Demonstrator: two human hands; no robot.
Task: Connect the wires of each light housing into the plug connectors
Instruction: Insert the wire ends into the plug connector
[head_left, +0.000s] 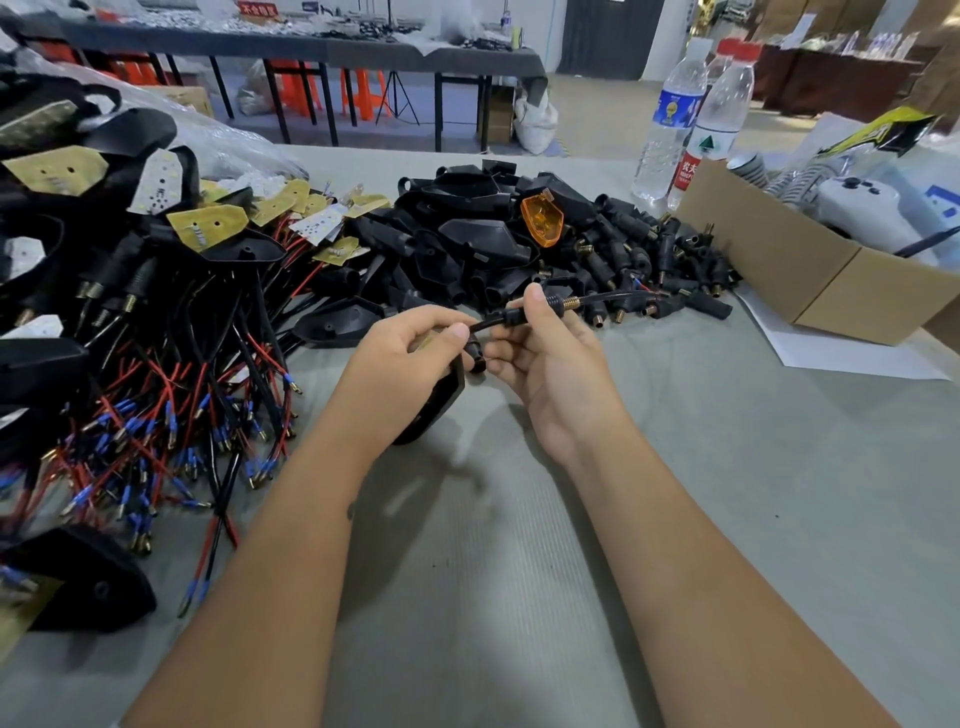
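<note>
My left hand (410, 358) grips a black light housing (441, 400) above the grey table, and its thumb presses the housing's black sleeved wire (488, 325). My right hand (540, 353) pinches a black plug connector (553, 305) with a brass threaded tip, threaded on that wire. The wire runs on to the right past the connector, with its red and blue ends (641, 286) over the connector pile. The part of the housing inside my left palm is hidden.
Wired housings with red and black leads (156, 395) are heaped at the left. Loose black housings (467, 234), an orange lens (543, 221) and plug connectors (660, 260) lie behind my hands. A cardboard box (810, 270) and two water bottles (691, 119) stand at the right.
</note>
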